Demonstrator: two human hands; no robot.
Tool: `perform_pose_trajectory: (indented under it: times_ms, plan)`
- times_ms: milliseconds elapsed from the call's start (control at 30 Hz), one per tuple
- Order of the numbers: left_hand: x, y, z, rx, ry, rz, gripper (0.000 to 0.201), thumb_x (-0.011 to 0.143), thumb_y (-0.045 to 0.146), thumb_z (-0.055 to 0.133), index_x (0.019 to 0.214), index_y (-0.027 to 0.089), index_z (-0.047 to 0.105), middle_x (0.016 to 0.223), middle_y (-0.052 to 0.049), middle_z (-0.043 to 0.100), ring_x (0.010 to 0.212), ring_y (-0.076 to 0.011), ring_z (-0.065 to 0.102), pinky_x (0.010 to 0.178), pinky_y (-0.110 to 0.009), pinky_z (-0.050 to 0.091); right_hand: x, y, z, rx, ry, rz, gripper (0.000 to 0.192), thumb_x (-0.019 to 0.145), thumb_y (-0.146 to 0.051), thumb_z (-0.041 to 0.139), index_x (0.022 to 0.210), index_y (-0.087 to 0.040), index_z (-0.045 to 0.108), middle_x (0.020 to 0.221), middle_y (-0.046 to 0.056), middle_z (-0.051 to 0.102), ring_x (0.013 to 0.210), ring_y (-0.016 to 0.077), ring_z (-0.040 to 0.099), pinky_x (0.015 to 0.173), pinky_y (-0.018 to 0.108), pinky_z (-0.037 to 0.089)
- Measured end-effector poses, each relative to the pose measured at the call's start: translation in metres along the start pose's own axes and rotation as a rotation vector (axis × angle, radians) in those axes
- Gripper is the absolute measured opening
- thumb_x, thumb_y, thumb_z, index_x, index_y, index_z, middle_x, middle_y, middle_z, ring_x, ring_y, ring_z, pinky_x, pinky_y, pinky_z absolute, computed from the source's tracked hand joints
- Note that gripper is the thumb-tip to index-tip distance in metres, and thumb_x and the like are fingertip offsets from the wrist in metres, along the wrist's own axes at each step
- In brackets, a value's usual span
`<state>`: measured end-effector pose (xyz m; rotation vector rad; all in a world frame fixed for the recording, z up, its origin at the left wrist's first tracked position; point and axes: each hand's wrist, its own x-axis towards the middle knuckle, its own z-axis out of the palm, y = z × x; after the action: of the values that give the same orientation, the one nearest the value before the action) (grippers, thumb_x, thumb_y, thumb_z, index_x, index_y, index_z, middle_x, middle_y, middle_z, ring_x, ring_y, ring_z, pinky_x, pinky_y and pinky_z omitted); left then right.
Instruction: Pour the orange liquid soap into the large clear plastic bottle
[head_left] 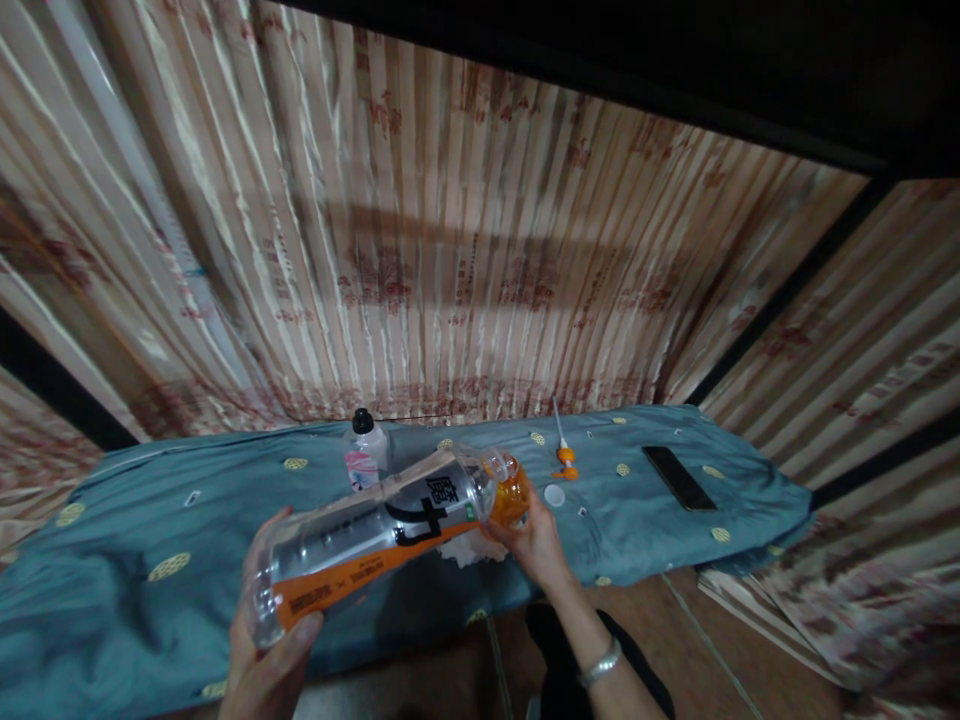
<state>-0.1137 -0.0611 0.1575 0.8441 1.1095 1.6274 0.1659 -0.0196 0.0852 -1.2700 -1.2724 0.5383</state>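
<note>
My left hand (274, 640) is wrapped round the base of a large clear plastic bottle (367, 535) with an orange and black label. The bottle is tilted, its neck pointing to the right. In my right hand (536, 540) is a small amber bottle (513, 492), its mouth against or very near the big bottle's neck. Whether the two mouths touch I cannot tell. Beyond them an orange and white pump top (565, 458) with a thin tube lies on the cloth, close to a round white cap (554, 495). Something white and crumpled, perhaps tissue (472, 549), shows beneath the bottles.
A clear bottle with a black cap (364, 447) stands at the back, left of centre. To the right lies a black phone (678, 478). A teal patterned cloth (187, 530) covers the surface, and pleated curtains (450, 250) hang behind and at the sides.
</note>
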Motion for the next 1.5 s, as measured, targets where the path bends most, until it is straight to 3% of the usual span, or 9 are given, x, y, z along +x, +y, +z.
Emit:
perform_pose_trajectory:
  times_ms: [267, 467, 567, 800, 933, 1067, 1300, 1433, 1500]
  plan:
    - [-0.001, 0.000, -0.002, -0.012, -0.007, 0.007, 0.094, 0.053, 0.048, 0.095, 0.140, 0.035, 0.062, 0.129, -0.002, 0.072, 0.123, -0.0319, 0.064, 0.104, -0.038, 0.055, 0.000, -0.002, 0.000, -0.037, -0.010, 0.017, 0.068, 0.073, -0.036, 0.084, 0.135, -0.019, 0.062, 0.122, 0.013, 0.078, 0.107, 0.0323, 0.077, 0.091, 0.044, 0.064]
    - [0.005, -0.005, -0.009, 0.006, -0.032, 0.050, 0.098, 0.049, 0.046, 0.094, 0.140, 0.031, 0.061, 0.132, -0.007, 0.070, 0.126, -0.0379, 0.061, 0.102, -0.045, 0.057, 0.000, -0.001, -0.001, -0.063, -0.011, 0.034, 0.070, 0.071, -0.038, 0.085, 0.134, -0.017, 0.061, 0.119, 0.013, 0.079, 0.104, 0.0317, 0.078, 0.091, 0.043, 0.064]
    - [0.005, -0.006, -0.009, -0.002, -0.024, 0.070, 0.095, 0.053, 0.043, 0.093, 0.141, 0.029, 0.059, 0.133, -0.006, 0.069, 0.129, -0.0367, 0.059, 0.108, -0.047, 0.052, 0.000, -0.001, -0.001, -0.033, -0.016, 0.032, 0.068, 0.071, -0.037, 0.084, 0.132, -0.018, 0.062, 0.119, 0.012, 0.079, 0.105, 0.0315, 0.077, 0.093, 0.044, 0.063]
    - [0.006, -0.009, -0.012, -0.046, -0.042, 0.055, 0.093, 0.048, 0.040, 0.095, 0.135, 0.034, 0.064, 0.128, -0.004, 0.068, 0.119, -0.0342, 0.061, 0.093, -0.040, 0.060, 0.000, -0.002, 0.000, -0.012, -0.019, 0.034, 0.069, 0.072, -0.038, 0.084, 0.134, -0.019, 0.061, 0.118, 0.012, 0.079, 0.105, 0.0330, 0.077, 0.091, 0.047, 0.064]
    - [0.004, -0.009, -0.010, -0.060, -0.055, 0.088, 0.089, 0.058, 0.042, 0.093, 0.141, 0.036, 0.061, 0.129, -0.003, 0.064, 0.114, -0.0288, 0.059, 0.085, -0.033, 0.060, 0.001, -0.001, 0.000, 0.005, -0.004, 0.012, 0.067, 0.070, -0.038, 0.085, 0.131, -0.020, 0.064, 0.116, 0.012, 0.080, 0.103, 0.0323, 0.077, 0.092, 0.046, 0.063]
    - [0.002, -0.009, -0.009, -0.041, -0.065, 0.103, 0.091, 0.058, 0.042, 0.093, 0.143, 0.036, 0.059, 0.131, -0.005, 0.061, 0.115, -0.0294, 0.057, 0.075, -0.029, 0.060, 0.001, 0.001, 0.001, 0.014, -0.021, 0.009, 0.067, 0.071, -0.038, 0.083, 0.133, -0.021, 0.062, 0.116, 0.010, 0.079, 0.101, 0.0309, 0.078, 0.092, 0.045, 0.063]
    - [0.002, -0.004, -0.006, -0.027, -0.042, 0.100, 0.084, 0.057, 0.043, 0.092, 0.136, 0.031, 0.063, 0.127, -0.005, 0.068, 0.113, -0.0299, 0.061, 0.075, -0.029, 0.061, 0.000, 0.005, -0.001, -0.030, 0.003, 0.038, 0.069, 0.068, -0.041, 0.086, 0.130, -0.018, 0.063, 0.114, 0.013, 0.080, 0.099, 0.0317, 0.077, 0.090, 0.047, 0.063]
    - [0.008, -0.009, -0.013, -0.020, -0.056, 0.084, 0.089, 0.045, 0.042, 0.095, 0.129, 0.029, 0.066, 0.123, -0.005, 0.071, 0.113, -0.0303, 0.064, 0.087, -0.032, 0.060, 0.000, 0.004, -0.001, -0.001, -0.017, 0.027, 0.068, 0.071, -0.038, 0.084, 0.132, -0.020, 0.062, 0.114, 0.011, 0.080, 0.097, 0.0300, 0.078, 0.089, 0.045, 0.064]
    - [0.010, -0.011, -0.016, -0.010, -0.055, 0.095, 0.085, 0.052, 0.042, 0.094, 0.131, 0.031, 0.065, 0.126, -0.004, 0.070, 0.116, -0.0287, 0.064, 0.090, -0.031, 0.058, 0.000, 0.003, -0.001, 0.001, -0.008, 0.015, 0.066, 0.070, -0.038, 0.084, 0.131, -0.020, 0.063, 0.113, 0.010, 0.080, 0.097, 0.0298, 0.078, 0.088, 0.045, 0.064]
